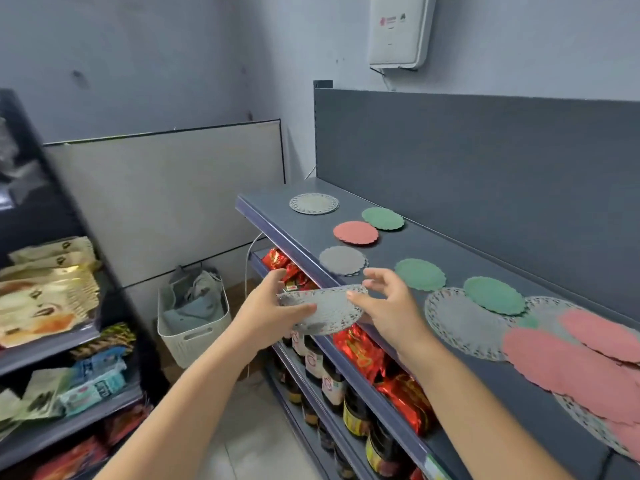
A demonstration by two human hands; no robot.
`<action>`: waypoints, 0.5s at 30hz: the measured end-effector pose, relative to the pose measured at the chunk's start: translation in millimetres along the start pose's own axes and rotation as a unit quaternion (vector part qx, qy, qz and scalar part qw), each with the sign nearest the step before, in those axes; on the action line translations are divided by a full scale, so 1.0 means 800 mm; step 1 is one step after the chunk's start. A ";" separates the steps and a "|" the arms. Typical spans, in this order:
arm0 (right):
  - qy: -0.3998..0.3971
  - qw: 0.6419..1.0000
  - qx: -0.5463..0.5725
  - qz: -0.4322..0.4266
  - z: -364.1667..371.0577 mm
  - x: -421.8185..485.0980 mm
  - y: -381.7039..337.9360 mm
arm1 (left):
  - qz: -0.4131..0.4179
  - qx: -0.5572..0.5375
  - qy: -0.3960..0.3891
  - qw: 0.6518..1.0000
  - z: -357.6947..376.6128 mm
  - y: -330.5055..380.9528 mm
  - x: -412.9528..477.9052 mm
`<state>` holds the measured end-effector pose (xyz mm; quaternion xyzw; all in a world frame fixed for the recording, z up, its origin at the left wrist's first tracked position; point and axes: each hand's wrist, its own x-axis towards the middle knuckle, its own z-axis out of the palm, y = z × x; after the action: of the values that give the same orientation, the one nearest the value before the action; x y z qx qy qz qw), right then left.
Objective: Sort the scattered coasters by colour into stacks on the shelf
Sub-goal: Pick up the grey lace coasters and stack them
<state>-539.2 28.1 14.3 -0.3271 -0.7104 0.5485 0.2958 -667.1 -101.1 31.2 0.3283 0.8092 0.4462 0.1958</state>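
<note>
Round lacy coasters lie scattered along the grey top shelf (433, 251). A grey one (314, 203) sits at the far left end, then a green one (383, 218), a pink one (355, 232), a grey one (342, 260) and two more green ones (420, 274) (494, 295). A large grey lace coaster (460, 320) and overlapping pink coasters (568, 365) lie at the right. My left hand (273, 306) grips a large grey lace coaster (329, 311) in front of the shelf edge. My right hand (388, 303) touches its right edge, fingers spread.
Below the top shelf stand red foil packets (360, 351) and dark jars (353, 410). A white basket (194, 327) with cloths sits on the floor in the corner. A dark rack with snack bags (48, 296) stands at the left. A white box (398, 29) hangs on the wall.
</note>
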 end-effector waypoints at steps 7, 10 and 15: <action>0.003 0.999 0.026 -0.038 0.076 0.170 -0.025 | 0.036 0.067 0.033 0.997 -0.062 -0.004 0.202; 0.018 0.999 0.033 -0.017 0.094 0.248 -0.040 | 0.050 0.074 0.023 0.996 -0.081 0.006 0.291; 0.032 0.999 -0.010 0.012 0.107 0.355 -0.050 | 0.039 0.072 -0.022 0.996 -0.082 -0.002 0.422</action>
<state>-785.0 195.2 51.5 -0.3559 -0.7024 0.5338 0.3083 -946.5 97.9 56.4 0.3830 0.8212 0.3866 0.1718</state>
